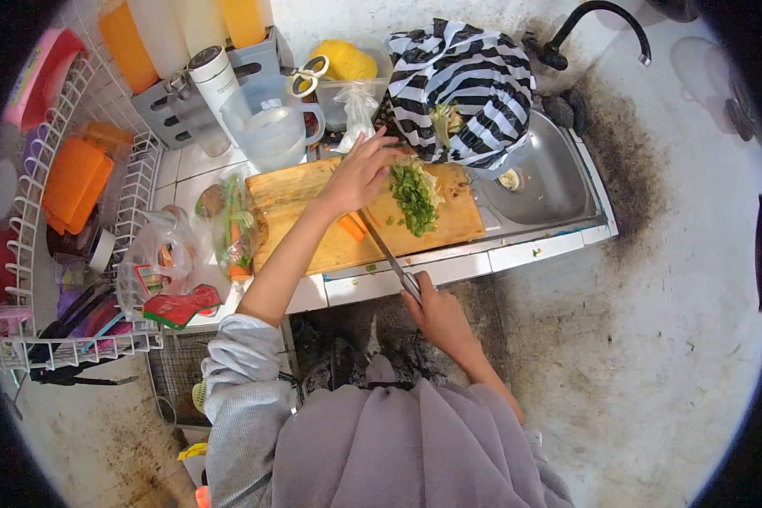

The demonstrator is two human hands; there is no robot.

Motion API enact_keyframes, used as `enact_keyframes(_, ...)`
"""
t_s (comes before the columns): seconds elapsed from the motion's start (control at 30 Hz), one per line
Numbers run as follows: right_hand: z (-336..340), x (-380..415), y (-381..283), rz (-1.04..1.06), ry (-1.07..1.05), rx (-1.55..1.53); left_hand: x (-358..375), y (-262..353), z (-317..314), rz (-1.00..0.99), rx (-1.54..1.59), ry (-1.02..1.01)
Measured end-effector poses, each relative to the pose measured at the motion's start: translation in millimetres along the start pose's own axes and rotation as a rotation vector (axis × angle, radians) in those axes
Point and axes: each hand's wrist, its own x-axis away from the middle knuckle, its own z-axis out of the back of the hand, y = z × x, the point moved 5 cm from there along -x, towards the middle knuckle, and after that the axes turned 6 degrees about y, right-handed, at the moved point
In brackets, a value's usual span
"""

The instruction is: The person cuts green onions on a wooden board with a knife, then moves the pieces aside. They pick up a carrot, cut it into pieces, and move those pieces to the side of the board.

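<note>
My right hand (442, 315) grips the handle of a knife (384, 248) at the counter's front edge, its blade slanting up and left over the wooden cutting board (292, 190). Orange carrot pieces (352, 226) lie on the board right beside the blade. Above the blade, my left hand (360, 176) is held over the board with its fingers stretched out and apart, nothing in them. To the right of its fingertips sits a pile of chopped green vegetable (413, 196), with pale shreds (433, 188) along its right side.
Right of the board is a metal sink (550, 182) under a black faucet (601, 10). A striped plastic bag (483, 76) stands behind the board. Left are a clear pitcher (271, 135), a bag with carrots (235, 224) and a white dish rack (38, 182). Scissors (310, 74) lie at the back.
</note>
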Motion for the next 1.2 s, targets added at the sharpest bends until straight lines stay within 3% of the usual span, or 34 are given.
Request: enact_keyframes(1.2, 6.0, -3.8, -2.6, -0.145, -0.084, -0.076, -0.3, -6.9, -6.8, -0.010, 0.008, -0.011)
